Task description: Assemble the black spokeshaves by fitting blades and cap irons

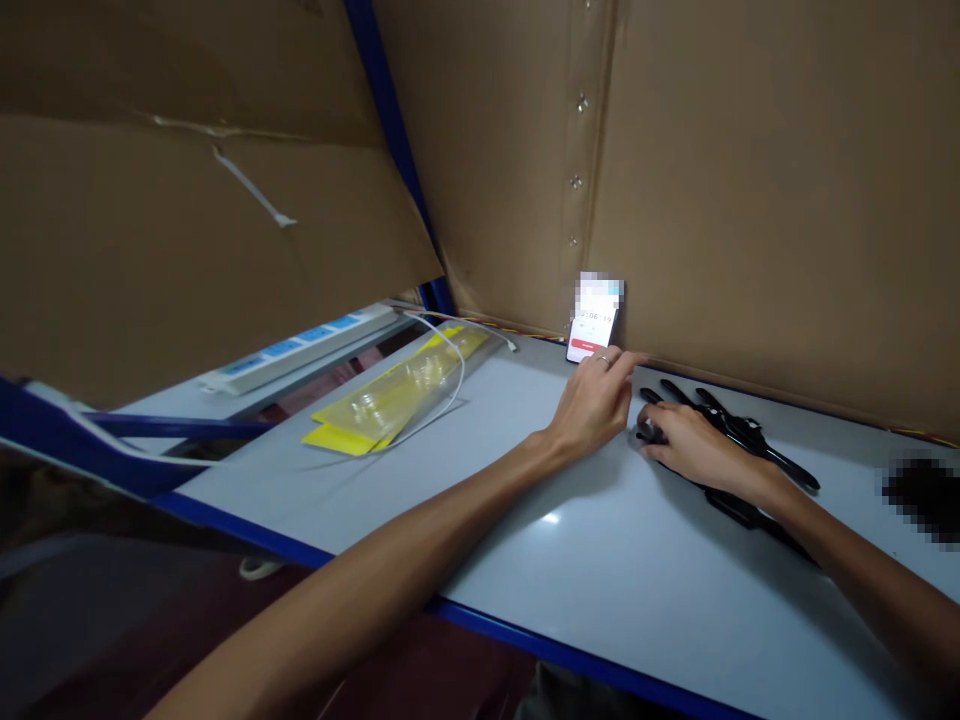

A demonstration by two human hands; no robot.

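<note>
My left hand (598, 402), with a ring on one finger, is just in front of a lit phone (591, 325) propped against the cardboard wall. Its index finger stretches to the right, and I see nothing in the hand. To its right, my right hand (688, 440) has its fingers closed around the dark, rounded end of a black object (649, 432). My palm and fingers partly hide that object, so its kind is unclear. Several slim black long-handled things (757, 442) lie beneath and behind the right hand and forearm.
A yellow sheet with clear plastic packaging (401, 395) lies on the left of the white tabletop (517, 540). Beside it runs a white cable (459, 365). A white and blue power strip (307, 345) sits farther left. Blurred dark item (930, 495) at right.
</note>
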